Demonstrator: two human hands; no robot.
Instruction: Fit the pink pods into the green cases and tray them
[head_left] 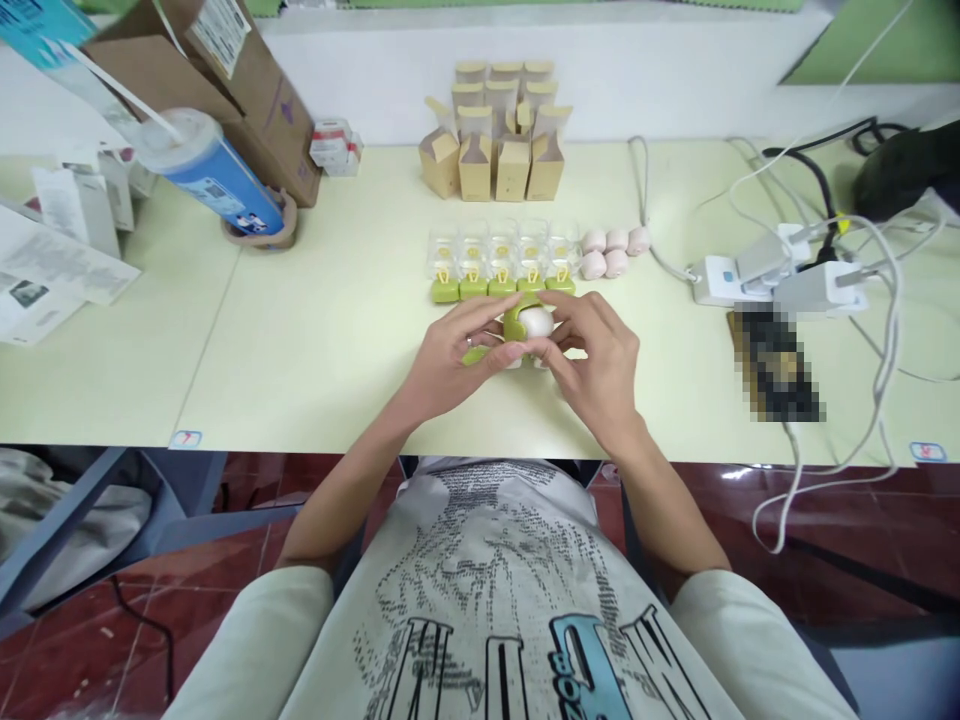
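Observation:
Above the table's near half, my left hand (457,360) and my right hand (596,355) together grip a small green case (514,322). A white egg-shaped piece (537,322) sits in its opening, close to my right fingertips. Both hands have thumbs and fingers closed round the case from either side. Behind my fingertips, several green bases (473,290) stand in a row, backed by clear plastic covers (502,245). More green and white parts lie beneath my hands, mostly hidden. To the right of the row are several pale pink rounded pieces (616,262).
Small open cardboard boxes (512,168) are grouped at the back. On the left are a blue drink cup (225,190), a large carton (262,120) and papers (45,270). A power strip (724,280), cables and a pixelated phone-shaped object (776,365) occupy the right side.

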